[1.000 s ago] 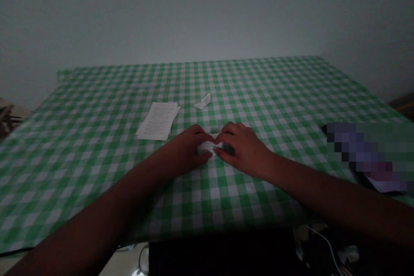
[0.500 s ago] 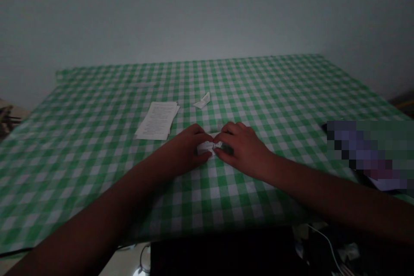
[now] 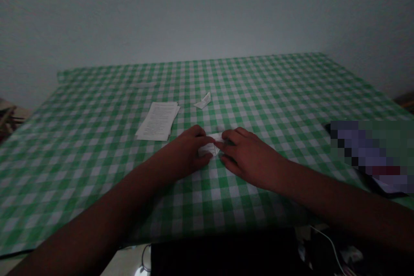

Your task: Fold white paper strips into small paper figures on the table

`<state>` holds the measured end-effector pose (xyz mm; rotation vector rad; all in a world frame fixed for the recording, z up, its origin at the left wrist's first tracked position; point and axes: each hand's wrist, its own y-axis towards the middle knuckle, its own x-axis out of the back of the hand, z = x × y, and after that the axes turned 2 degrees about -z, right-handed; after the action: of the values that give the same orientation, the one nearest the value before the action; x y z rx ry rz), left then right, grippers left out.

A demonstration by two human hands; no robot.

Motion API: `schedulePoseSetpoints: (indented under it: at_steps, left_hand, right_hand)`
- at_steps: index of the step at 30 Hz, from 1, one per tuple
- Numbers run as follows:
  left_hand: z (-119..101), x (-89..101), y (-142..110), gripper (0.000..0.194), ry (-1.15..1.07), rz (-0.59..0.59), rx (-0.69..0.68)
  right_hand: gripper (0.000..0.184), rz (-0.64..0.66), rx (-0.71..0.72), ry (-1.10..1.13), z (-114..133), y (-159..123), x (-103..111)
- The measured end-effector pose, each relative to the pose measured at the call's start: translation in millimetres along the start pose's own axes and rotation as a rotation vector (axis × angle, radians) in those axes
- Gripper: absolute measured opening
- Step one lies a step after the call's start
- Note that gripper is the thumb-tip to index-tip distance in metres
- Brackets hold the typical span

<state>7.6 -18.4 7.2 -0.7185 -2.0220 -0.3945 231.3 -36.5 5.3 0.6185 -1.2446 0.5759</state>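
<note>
From here, the table's green-and-white gingham cloth (image 3: 71, 168) carries 1 stack of printed sheets (image 3: 157, 121), a small folded paper (image 3: 202, 101) just to its right, a folded white paper (image 3: 208, 149) nearer the front, and a blurred dark object (image 3: 368, 155) at the right.

Paper stack (image 3: 157, 121) just beside left hand (image 3: 183, 151)

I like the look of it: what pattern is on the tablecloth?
The tablecloth has a green and white gingham check, seen best in the head view.
</note>
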Motion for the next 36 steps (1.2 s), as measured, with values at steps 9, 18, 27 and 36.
schedulePoseSetpoints:
  at_steps: [9, 18, 27, 36]
  left_hand:
    - [2, -1.4, 1, 0.029, 0.001, -0.010, -0.001]
    - [2, 0.9, 1, 0.032, -0.020, 0.009, 0.021]
    - [5, -2.4, 2, 0.027, -0.011, -0.010, 0.021]
    - [4, -1.4, 2, 0.032, -0.028, -0.008, 0.009]
  right_hand:
    - [0.039, -0.022, 0.001, -0.025, 2, -1, 0]
    - [0.033, -0.026, -0.024, 0.021, -2, 5, -3]
    - [0.021, -0.105, -0.126, 0.033, -6, 15, -14]
    - [0.027, -0.116, -0.163, -0.022, 3, 12, -13]
